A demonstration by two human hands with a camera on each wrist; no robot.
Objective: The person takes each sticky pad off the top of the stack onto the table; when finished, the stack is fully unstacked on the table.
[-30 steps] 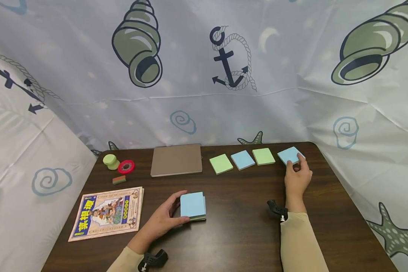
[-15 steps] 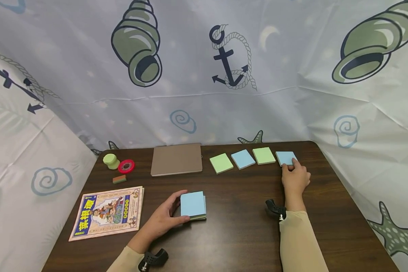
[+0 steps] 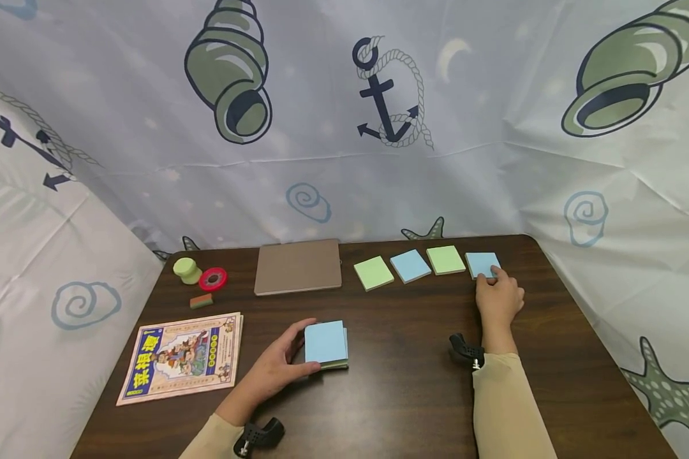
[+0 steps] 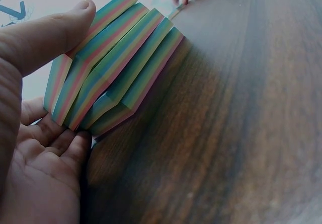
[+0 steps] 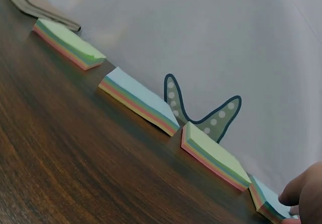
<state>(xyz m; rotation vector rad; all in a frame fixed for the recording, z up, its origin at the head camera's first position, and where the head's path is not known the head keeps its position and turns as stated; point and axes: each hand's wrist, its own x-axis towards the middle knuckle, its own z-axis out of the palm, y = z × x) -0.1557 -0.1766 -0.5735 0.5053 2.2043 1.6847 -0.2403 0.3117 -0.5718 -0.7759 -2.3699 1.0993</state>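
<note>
On table (image 3: 413,382), left hand (image 3: 275,370) holds note stack (image 3: 325,344)

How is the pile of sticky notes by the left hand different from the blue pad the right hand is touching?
The pile is several pads stacked askew; the blue pad is one thin pad. The pile sits alone near the front of the table, gripped by the left hand; the blue pad ends a back row, touched by the right hand. Both are blue on top.

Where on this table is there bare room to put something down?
Bare wood lies between the stack in the left hand and the right hand, and along the table's right edge. The back row of pads and the tape corner are crowded.
</note>
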